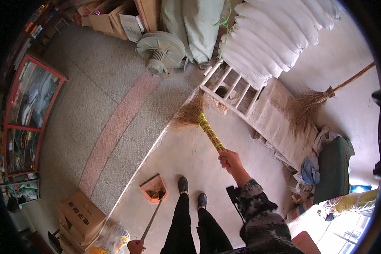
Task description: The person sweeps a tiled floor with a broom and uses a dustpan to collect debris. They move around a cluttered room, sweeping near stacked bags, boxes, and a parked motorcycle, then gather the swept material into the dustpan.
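Observation:
My right hand (230, 161) grips the handle of a short straw broom (190, 114) wound with yellow binding. Its bristles fan out near the pale line on the floor, beside the foot of a white ladder-like rack. My left hand (136, 246), at the bottom edge, holds the long metal handle of an orange dustpan (154, 200). The pan rests on the floor left of my shoes and has dark debris in it.
A grey motor blower (160, 50) stands ahead, near white stacked sacks (260, 41). The barred rack (230, 85) is at right ahead. A larger broom (314, 104) leans against the right wall. At left are a red-framed glass cabinet (31, 114) and a cardboard box (81, 216).

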Available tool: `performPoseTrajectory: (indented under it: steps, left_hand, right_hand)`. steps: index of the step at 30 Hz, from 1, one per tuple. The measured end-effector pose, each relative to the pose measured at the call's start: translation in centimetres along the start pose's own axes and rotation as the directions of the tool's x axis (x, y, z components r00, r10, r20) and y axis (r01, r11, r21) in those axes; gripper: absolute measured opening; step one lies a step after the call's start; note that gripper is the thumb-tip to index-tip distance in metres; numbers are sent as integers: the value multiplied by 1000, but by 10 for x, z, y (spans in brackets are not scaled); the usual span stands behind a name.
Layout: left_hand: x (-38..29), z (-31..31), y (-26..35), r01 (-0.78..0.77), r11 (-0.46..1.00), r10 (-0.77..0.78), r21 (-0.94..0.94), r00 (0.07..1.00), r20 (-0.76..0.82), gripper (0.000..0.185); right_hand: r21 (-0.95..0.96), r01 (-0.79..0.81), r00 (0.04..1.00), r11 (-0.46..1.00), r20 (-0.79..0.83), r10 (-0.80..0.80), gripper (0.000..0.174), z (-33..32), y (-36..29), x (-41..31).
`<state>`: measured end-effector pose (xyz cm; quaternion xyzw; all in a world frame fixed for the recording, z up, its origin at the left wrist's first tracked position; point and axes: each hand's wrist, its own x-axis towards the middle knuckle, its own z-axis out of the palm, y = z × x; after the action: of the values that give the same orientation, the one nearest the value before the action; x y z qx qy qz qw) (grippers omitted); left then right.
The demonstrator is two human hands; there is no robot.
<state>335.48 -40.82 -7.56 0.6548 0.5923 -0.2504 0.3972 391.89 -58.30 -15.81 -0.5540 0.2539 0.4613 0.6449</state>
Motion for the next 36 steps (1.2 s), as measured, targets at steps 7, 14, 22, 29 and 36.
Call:
performPoseTrajectory:
  steps: [7, 14, 22, 29, 36]
  left_hand:
    - [8, -19, -12, 212, 962, -187, -172, 970, 154, 25]
    - [24, -6, -29, 181, 974, -140, -135, 952, 273, 23]
    - [40, -6, -65, 144, 972, -75, -187, 939, 336, 20]
    - [49, 3, -69, 204, 975, -150, -91, 901, 406, 25]
    - [59, 6, -102, 1, 995, 37, -98, 921, 387, 25]
  right_hand:
    - [107, -204, 970, 973, -109, 216, 14, -13, 11, -1]
    - [-106, -25, 997, 994, -75, 17, 13, 12, -3, -12]
    - [102, -147, 983, 984, -98, 157, 13, -5, 22, -21]
    - [-148, -19, 999, 989, -52, 11, 12, 19, 3, -8]
    - [44, -105, 986, 994, -128, 109, 13, 3, 10, -23]
